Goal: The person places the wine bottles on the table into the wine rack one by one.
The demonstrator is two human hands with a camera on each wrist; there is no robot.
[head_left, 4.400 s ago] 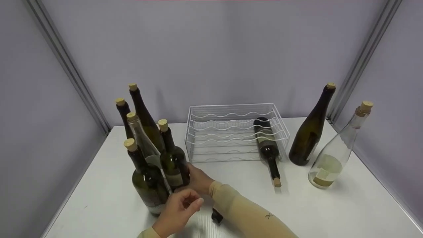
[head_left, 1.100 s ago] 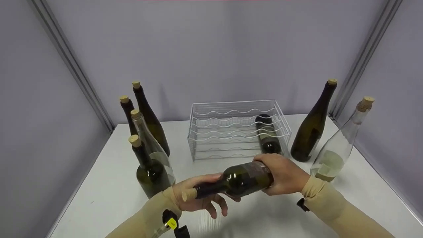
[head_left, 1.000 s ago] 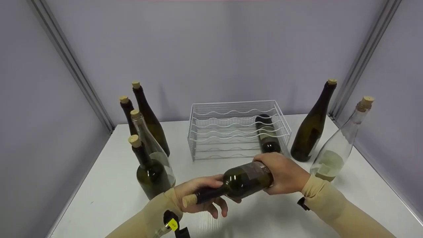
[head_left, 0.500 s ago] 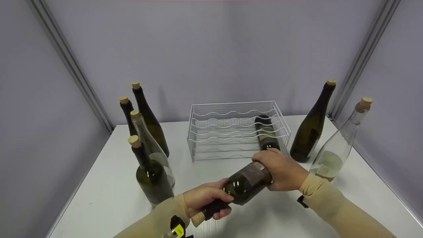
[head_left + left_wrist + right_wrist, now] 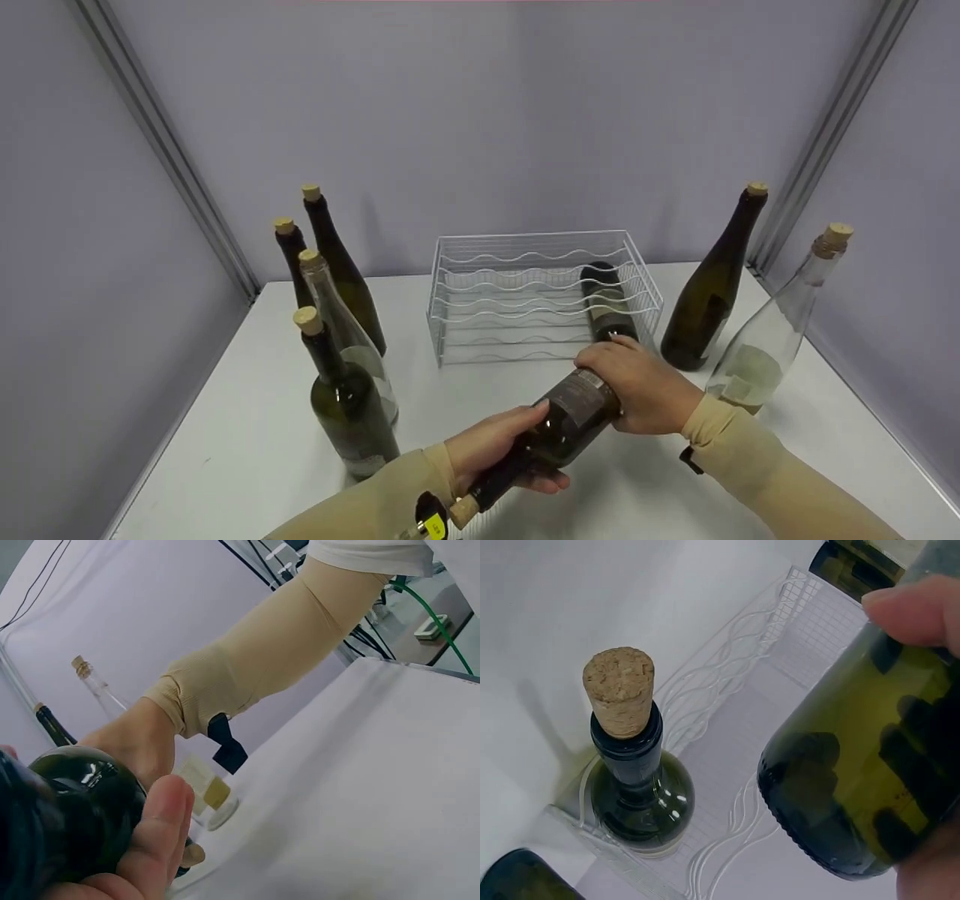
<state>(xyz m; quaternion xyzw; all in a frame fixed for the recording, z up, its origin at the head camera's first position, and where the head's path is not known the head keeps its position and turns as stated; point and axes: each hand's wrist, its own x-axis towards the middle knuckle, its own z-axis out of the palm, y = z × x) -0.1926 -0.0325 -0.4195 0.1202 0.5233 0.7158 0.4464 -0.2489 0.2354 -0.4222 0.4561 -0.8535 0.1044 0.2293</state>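
Observation:
A dark green corked wine bottle (image 5: 577, 409) lies aslant in both hands over the table's front, its neck toward the person. The right hand (image 5: 637, 386) grips its base end; in the right wrist view, this base (image 5: 840, 787) shows with a thumb and fingers around the glass. The left hand (image 5: 499, 446) holds the shoulder and neck, thumb on top and fingers beneath. In the left wrist view the bottle's shoulder (image 5: 82, 802) bulges beside the left fingers (image 5: 161, 832). Behind the right hand stands a white wire rack (image 5: 525, 300) with another wine bottle (image 5: 604, 296) lying in its rightmost slot.
On the left stand several corked bottles: a dark one (image 5: 352, 412) in front, a clear one (image 5: 337, 315) behind, and dark ones (image 5: 341, 270) farther back. To the right of the rack are a dark bottle (image 5: 705, 300) and a clear bottle (image 5: 772, 337).
The right hand has carried the bottle from the left group to the front of the rack. The left hand has closed on its neck and slid up toward the shoulder; the bottle has turned more lengthwise.

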